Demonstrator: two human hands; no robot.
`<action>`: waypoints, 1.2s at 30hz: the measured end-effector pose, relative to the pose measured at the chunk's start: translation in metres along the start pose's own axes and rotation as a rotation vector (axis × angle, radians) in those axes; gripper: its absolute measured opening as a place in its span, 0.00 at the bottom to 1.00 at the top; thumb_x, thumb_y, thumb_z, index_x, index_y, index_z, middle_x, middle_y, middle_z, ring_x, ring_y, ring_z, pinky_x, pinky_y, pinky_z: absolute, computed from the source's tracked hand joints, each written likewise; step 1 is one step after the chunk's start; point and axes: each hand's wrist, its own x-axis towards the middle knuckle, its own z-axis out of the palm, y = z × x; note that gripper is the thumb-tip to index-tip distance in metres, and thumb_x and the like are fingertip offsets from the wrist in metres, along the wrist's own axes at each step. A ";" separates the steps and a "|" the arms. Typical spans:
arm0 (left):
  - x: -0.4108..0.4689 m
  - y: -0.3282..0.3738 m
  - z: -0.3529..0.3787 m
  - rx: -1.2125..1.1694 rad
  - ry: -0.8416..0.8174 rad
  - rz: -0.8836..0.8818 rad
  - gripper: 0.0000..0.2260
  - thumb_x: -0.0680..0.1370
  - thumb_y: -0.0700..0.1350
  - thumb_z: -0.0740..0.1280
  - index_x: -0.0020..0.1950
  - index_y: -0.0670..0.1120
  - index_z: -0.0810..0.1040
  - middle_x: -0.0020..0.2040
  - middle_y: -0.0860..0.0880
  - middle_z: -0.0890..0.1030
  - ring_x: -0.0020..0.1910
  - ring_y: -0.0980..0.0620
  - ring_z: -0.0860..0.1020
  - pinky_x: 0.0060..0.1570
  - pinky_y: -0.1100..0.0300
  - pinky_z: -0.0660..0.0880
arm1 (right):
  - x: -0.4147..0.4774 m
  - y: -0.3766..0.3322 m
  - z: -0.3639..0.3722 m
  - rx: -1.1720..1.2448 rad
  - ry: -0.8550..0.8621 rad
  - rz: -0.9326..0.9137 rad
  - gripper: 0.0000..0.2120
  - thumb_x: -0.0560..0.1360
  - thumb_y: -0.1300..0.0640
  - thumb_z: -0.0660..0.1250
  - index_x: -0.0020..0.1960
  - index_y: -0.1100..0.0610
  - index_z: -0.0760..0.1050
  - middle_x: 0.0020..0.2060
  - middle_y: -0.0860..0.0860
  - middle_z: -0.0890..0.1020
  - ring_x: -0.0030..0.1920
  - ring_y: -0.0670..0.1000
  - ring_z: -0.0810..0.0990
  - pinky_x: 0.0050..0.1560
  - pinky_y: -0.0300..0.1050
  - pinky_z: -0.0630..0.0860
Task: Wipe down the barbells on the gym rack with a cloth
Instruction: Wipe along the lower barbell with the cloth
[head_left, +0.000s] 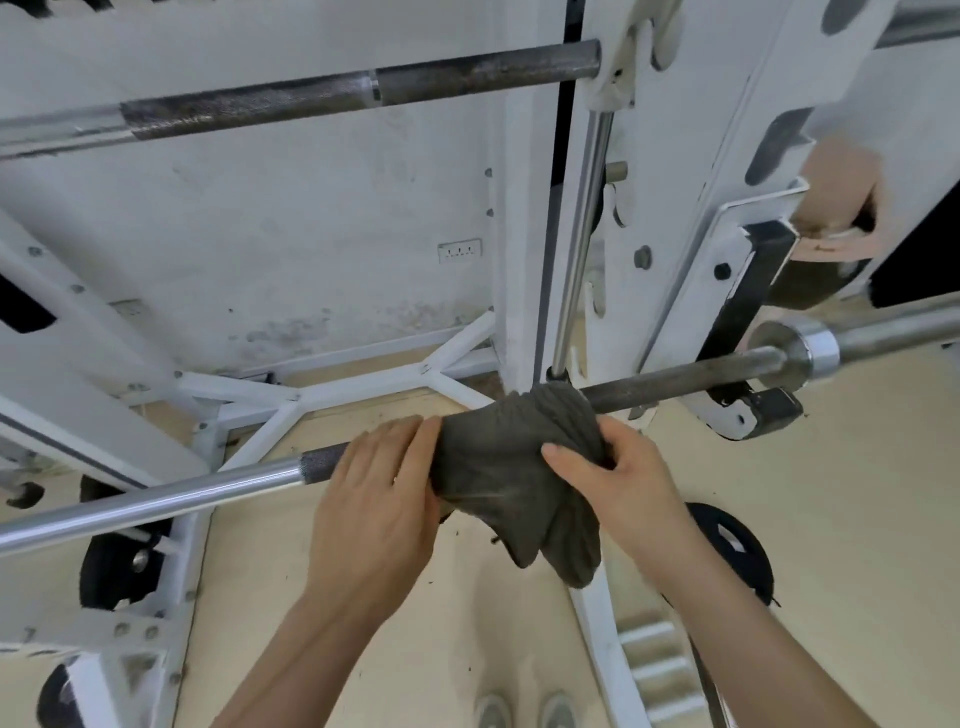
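the fingers of our right hand (618, 478) gripped the ribbed grey cloth (514, 467) bunched round the knurled steel barbell (156, 499) on the white rack (691, 156); our left hand (374, 499) lay nearly straight-fingered on the bar beside it.
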 end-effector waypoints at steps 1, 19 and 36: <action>-0.001 0.005 0.004 0.026 -0.052 0.019 0.27 0.73 0.46 0.66 0.70 0.41 0.68 0.66 0.41 0.74 0.64 0.40 0.72 0.65 0.44 0.69 | 0.003 -0.005 -0.003 -0.039 0.056 -0.016 0.07 0.74 0.54 0.71 0.52 0.49 0.79 0.43 0.43 0.85 0.45 0.41 0.83 0.45 0.38 0.80; 0.147 0.174 0.078 0.065 -0.340 0.215 0.23 0.77 0.52 0.65 0.68 0.43 0.65 0.63 0.42 0.72 0.61 0.43 0.71 0.56 0.48 0.68 | -0.013 0.002 -0.101 -0.808 0.639 -0.201 0.24 0.71 0.68 0.64 0.65 0.56 0.75 0.60 0.54 0.75 0.60 0.56 0.72 0.61 0.47 0.72; 0.209 0.178 0.063 -0.396 -1.083 -0.176 0.14 0.66 0.51 0.73 0.46 0.46 0.76 0.45 0.47 0.79 0.43 0.50 0.78 0.39 0.58 0.75 | 0.087 -0.011 -0.210 -1.801 0.120 -0.429 0.29 0.70 0.54 0.71 0.68 0.55 0.65 0.64 0.52 0.73 0.66 0.55 0.69 0.65 0.57 0.59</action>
